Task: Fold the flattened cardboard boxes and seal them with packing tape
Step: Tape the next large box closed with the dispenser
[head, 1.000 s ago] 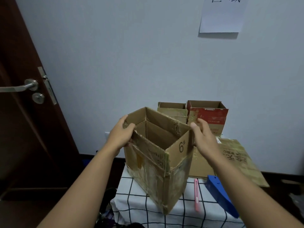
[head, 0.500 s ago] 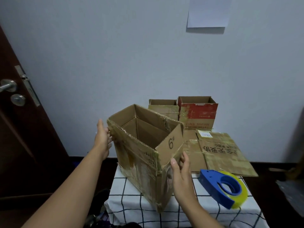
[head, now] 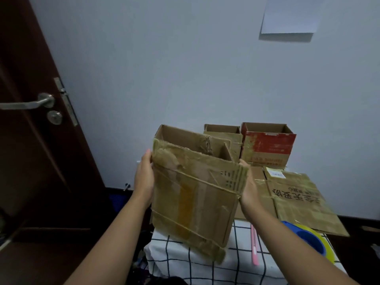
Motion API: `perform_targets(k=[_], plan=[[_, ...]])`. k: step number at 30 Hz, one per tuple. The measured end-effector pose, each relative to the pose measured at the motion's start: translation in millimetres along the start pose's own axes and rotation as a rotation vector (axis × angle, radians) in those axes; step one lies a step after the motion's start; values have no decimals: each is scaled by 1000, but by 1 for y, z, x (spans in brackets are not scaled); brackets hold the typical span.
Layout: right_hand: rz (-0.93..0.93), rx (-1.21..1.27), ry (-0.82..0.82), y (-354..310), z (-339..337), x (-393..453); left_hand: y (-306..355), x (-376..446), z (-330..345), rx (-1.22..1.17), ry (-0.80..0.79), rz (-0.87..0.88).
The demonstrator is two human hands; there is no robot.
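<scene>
Both hands are set on one box [head: 195, 194], which is held between them above the near edge of the table [head: 242, 270]. The left hand [head: 144, 179] is pressed flat on the side at 9 o'clock, fingers straight. The right hand [head: 247, 188] is laid against the side at 3 o'clock; its fingers are hidden, so the grip cannot be told. The box's long axis is nearly upright, tilted, mouth at 12 o'clock. The tape dispenser [head: 310, 241] lies at 4 o'clock, nearer the right hand.
</scene>
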State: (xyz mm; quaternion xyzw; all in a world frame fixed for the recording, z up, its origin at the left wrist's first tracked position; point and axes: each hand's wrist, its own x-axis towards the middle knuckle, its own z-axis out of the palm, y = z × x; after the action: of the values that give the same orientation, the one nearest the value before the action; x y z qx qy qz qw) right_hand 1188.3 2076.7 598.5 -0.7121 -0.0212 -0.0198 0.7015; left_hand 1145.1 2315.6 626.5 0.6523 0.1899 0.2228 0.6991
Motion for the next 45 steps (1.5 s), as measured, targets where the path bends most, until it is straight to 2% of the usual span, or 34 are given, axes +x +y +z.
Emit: perform_targets(k=[5, 8, 11, 13, 16, 22, 29, 33, 36, 41, 45], plan=[[-14, 52, 220, -29, -6, 30, -14, -12, -3, -6, 11, 68], [-49, -40, 211, -17, -12, 32, -29, -28, 2, 9, -16, 92], [56, -78, 198, 0, -20, 34, -41, -38, 6, 90, -43, 105], [95, -27, 155, 2, -27, 33, -44, -37, 5, 128, -63, 111], [-54, 58, 44, 2, -35, 22, -41, -29, 1, 158, -82, 160], [-218, -104, -174, 5, -48, 11, -31, -24, -1, 74, -161, 191], [-153, -205, -371, 9, -52, 4, -27, -20, -6, 111, -183, 116], [-168, -259, -320, -1, -46, 3, -27, -13, -8, 186, -192, 112], [-111, -176, -194, 0, -40, 4, -29, -11, -6, 257, -170, 133], [-137, -175, -70, 1, -33, 5, -35, -1, -6, 371, -112, 130], [-122, -208, -1, 0, -28, 6, -33, 0, 0, 355, -98, 100]])
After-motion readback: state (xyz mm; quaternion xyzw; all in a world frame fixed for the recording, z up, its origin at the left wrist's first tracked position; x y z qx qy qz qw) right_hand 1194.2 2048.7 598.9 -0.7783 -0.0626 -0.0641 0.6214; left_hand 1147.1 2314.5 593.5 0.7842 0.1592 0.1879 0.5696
